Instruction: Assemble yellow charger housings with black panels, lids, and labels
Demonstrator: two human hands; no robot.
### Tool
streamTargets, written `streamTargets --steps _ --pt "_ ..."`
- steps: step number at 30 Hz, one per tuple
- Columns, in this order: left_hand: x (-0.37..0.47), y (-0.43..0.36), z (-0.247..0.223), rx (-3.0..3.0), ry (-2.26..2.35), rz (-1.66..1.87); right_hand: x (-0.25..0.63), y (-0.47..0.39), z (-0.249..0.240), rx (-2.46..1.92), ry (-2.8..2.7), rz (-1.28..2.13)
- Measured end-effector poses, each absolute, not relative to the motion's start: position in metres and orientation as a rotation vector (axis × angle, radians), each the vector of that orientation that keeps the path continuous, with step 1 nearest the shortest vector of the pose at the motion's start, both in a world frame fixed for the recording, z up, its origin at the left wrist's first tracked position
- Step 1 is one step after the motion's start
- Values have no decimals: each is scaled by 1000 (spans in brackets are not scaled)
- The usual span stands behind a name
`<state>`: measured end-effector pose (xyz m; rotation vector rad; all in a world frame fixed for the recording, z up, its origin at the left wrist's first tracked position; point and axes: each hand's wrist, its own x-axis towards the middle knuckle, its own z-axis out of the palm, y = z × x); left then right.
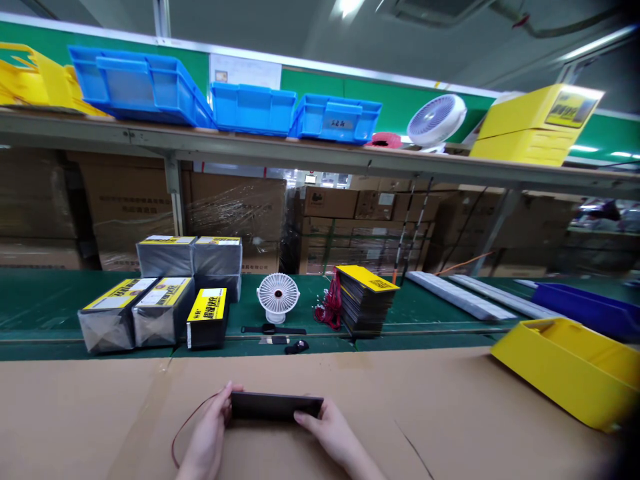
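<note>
Above the cardboard-covered near part of the bench, a flat black card [273, 406] is held level between both hands, its near face dark and plain. My left hand [216, 415] grips its left end, and a thin dark red cord [184, 427] loops out beside that hand. At the right end my right hand [327, 423] pinches the card, thumb on the near face. Beyond it, a stack of similar cards [367, 307] with a yellow top one stands next to a bunch of red cords [330, 305]. The card's far face is hidden.
Left of a small white fan [279, 297] stand several wrapped boxes [163, 313] with yellow labels. A black watch-like strap [273, 329] lies before the fan. At the right are a yellow bin [565, 373] and a blue bin [585, 307]. Blue crates [253, 110] line the shelf above.
</note>
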<state>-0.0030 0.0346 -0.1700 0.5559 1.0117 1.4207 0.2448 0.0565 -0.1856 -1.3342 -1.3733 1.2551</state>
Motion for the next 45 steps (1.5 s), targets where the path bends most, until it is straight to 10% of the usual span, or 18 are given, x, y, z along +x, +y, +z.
streamTargets --steps 45 --pt "-5 37 -175 577 991 1407 246 57 -186 -1317 -1407 1257"
